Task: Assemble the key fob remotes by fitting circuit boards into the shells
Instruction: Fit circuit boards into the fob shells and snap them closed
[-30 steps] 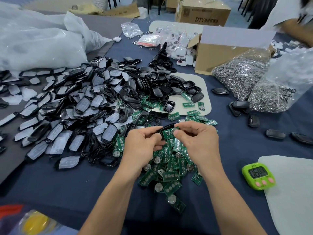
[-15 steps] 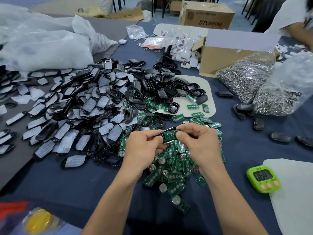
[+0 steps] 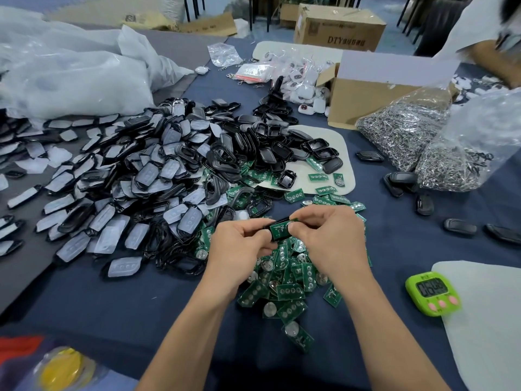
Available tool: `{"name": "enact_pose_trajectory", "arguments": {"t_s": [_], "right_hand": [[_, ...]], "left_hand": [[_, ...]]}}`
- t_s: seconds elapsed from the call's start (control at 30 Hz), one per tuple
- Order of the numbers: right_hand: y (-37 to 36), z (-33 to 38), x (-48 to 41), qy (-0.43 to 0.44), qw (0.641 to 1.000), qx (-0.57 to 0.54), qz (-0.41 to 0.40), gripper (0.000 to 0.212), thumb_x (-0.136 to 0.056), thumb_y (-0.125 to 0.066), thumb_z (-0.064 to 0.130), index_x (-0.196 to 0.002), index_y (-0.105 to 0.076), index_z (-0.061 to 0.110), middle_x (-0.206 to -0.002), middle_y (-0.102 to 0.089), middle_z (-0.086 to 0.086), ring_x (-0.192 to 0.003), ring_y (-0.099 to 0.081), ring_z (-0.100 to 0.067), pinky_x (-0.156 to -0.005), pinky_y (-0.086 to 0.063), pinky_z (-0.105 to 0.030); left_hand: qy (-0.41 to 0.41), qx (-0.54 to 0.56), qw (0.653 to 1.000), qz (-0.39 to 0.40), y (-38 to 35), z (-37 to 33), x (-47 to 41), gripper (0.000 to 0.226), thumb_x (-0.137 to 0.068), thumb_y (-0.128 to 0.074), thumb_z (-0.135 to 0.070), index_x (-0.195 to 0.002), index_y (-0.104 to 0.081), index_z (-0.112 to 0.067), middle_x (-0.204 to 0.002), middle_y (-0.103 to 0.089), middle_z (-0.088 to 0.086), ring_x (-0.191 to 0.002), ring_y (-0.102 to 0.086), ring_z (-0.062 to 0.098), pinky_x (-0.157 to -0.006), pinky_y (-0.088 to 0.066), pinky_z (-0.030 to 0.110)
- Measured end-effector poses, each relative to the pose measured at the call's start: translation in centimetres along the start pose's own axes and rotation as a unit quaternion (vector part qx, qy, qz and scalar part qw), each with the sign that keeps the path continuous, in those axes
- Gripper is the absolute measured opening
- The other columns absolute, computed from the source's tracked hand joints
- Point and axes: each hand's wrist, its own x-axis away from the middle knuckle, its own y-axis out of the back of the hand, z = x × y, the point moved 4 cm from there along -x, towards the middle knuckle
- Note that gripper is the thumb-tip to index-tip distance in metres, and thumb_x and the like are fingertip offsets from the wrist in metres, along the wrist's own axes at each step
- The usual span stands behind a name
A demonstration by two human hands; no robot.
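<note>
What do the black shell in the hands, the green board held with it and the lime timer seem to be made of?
Black shell: probably moulded plastic, smooth, slightly glossy; its rim catches light.
Green board: looks like rigid circuit-board laminate, matte green coating with pale printed marks.
Lime timer: probably plastic, bright even colour, rounded corners, pink buttons; finish unclear in the blur.

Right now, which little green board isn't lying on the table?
The green board that the right hand pinches against the black shell in the left hand; nobody holds the others.
</note>
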Motion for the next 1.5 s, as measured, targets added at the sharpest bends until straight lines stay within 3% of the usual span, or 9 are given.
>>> {"name": "enact_pose_trajectory", "arguments": {"t_s": [0.3,0.47,0.67,0.87,1.0,1.1,1.2,1.33,1.5], "right_hand": [[0.2,0.4,0.1,-0.015,0.999,0.019,0.035,0.021,-0.077,-0.087,0.021,-0.068,-0.076,0.037,-0.068,-0.073,0.023,-0.064,-0.069,0.002,-0.053,-0.045,-0.006],[0.9,-0.1,0.5,-0.013,0.993,-0.117,-0.012,0.017,-0.084,-0.078,0.018,-0.08,-0.074,0.034,-0.056,-0.068,-0.002,-0.044,-0.048,-0.012,-0.045,-0.041,-0.02],[-0.2,0.0,1.0,-0.019,0.951,-0.305,0.051,0.023,-0.091,-0.066,0.007,-0.076,-0.07,0.023,-0.078,-0.074,-0.017,-0.056,-0.06,-0.022,-0.047,-0.045,-0.025],[-0.5,-0.5,0.9,0.003,0.984,-0.18,0.013,0.018,-0.082,-0.066,0.019,-0.089,-0.063,0.036,-0.067,-0.073,-0.009,-0.052,-0.053,-0.021,-0.053,-0.045,-0.041],[0.0,-0.5,0.7,0.021,0.994,-0.102,-0.008,0.024,-0.084,-0.077,0.013,-0.083,-0.072,0.037,-0.068,-0.074,0.008,-0.055,-0.062,-0.006,-0.057,-0.048,-0.024],[0.1,-0.5,0.7,0.024,0.995,-0.096,0.001,0.027,-0.086,-0.078,0.008,-0.08,-0.074,0.035,-0.061,-0.071,0.006,-0.048,-0.057,-0.004,-0.048,-0.042,-0.016],[0.1,-0.5,0.7,0.034,0.996,-0.079,-0.011,0.027,-0.085,-0.079,0.007,-0.077,-0.075,0.032,-0.063,-0.072,0.009,-0.051,-0.06,-0.002,-0.049,-0.044,-0.015],[-0.2,-0.2,0.8,0.059,0.997,-0.024,-0.038,0.027,-0.083,-0.081,0.008,-0.075,-0.074,0.033,-0.074,-0.073,0.022,-0.072,-0.071,-0.001,-0.066,-0.056,-0.019],[-0.4,-0.5,0.8,0.042,0.996,-0.041,-0.066,0.027,-0.084,-0.08,0.008,-0.074,-0.074,0.033,-0.071,-0.072,0.023,-0.067,-0.069,-0.002,-0.061,-0.054,-0.017]], "left_hand": [[0.001,0.033,0.999,-0.03,0.2,0.3,0.7,0.028,-0.089,-0.078,-0.002,-0.088,-0.08,-0.03,-0.075,-0.08,0.005,-0.069,-0.079,0.02,-0.062,-0.059,0.02],[0.038,0.083,0.994,-0.051,0.6,0.3,0.2,0.019,-0.094,-0.074,-0.002,-0.092,-0.078,-0.02,-0.074,-0.079,0.007,-0.062,-0.075,0.016,-0.059,-0.058,0.02],[0.062,0.083,0.994,-0.039,0.6,0.4,0.0,0.019,-0.095,-0.071,0.0,-0.092,-0.077,-0.017,-0.068,-0.077,0.004,-0.057,-0.071,0.012,-0.056,-0.057,0.019],[0.055,0.086,0.995,0.001,0.3,0.2,0.2,0.035,-0.094,-0.067,0.007,-0.089,-0.078,-0.026,-0.076,-0.079,0.001,-0.07,-0.077,0.015,-0.065,-0.06,0.021],[0.041,0.063,0.997,0.021,0.2,0.0,0.3,0.038,-0.093,-0.068,0.006,-0.089,-0.081,-0.029,-0.08,-0.081,0.004,-0.071,-0.077,0.014,-0.065,-0.059,0.02],[0.023,0.037,0.998,0.054,-0.2,-0.3,0.5,0.04,-0.09,-0.07,0.007,-0.092,-0.084,-0.031,-0.082,-0.081,0.006,-0.076,-0.077,0.014,-0.07,-0.06,0.021],[0.001,0.019,0.997,0.081,-0.5,-0.7,0.7,0.043,-0.081,-0.075,-0.002,-0.082,-0.084,-0.044,-0.081,-0.081,0.003,-0.078,-0.076,0.013,-0.075,-0.06,0.022],[0.002,0.034,0.995,0.089,-0.8,-0.7,0.7,0.033,-0.069,-0.073,-0.015,-0.081,-0.085,-0.043,-0.076,-0.078,0.002,-0.073,-0.072,0.01,-0.073,-0.059,0.021],[0.005,0.04,0.997,0.066,-0.8,-0.6,0.3,0.042,-0.087,-0.075,0.0,-0.081,-0.085,-0.04,-0.076,-0.078,0.007,-0.072,-0.072,0.014,-0.075,-0.062,0.026]]}}
